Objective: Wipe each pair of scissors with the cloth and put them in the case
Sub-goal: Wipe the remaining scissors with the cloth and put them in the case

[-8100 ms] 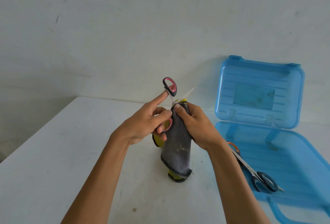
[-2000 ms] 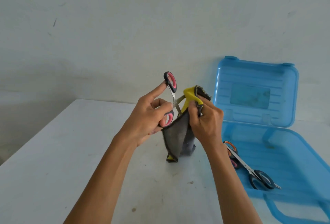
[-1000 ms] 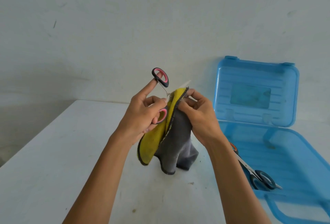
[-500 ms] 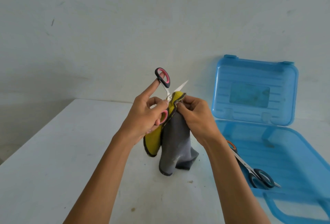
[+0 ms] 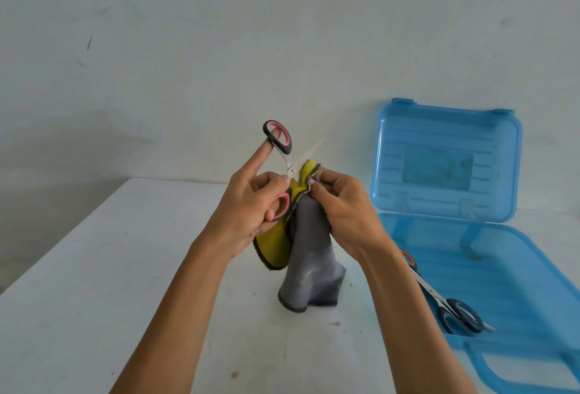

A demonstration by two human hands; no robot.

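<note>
both hands are raised over the middle of the white table [image 5: 94, 284], in front of a pale wall [image 5: 188, 48]. the left hand [image 5: 248, 205] holds the pink scissors [image 5: 285, 147] upright with the blades spread: the index finger is stretched up with its tip through the upper loop, another digit is hooked through the lower loop, and the rest of the fingers are curled in toward the palm. one bare blade points up and to the right, away from the hand. the other blade is hidden in the cloth [image 5: 309, 255]. the right hand [image 5: 342, 214], just right of the left one and almost touching it, pinches the top fold of the cloth between thumb and curled fingertips, right at the scissors' pivot. the cloth is yellow on one side and grey on the other with a dark hem; it hangs down from the pinch and its lower edge reaches or nearly reaches the table, which of the two i cannot tell. the blue see-through case [image 5: 508, 268] sits at the right of the table, its lid standing open against the wall. in its base, near its left side, lie the dark scissors [image 5: 459, 318], handles toward the near side. an orange handle [image 5: 408, 260] peeks out behind the right forearm; whether it belongs to a second pair is unclear.
</note>
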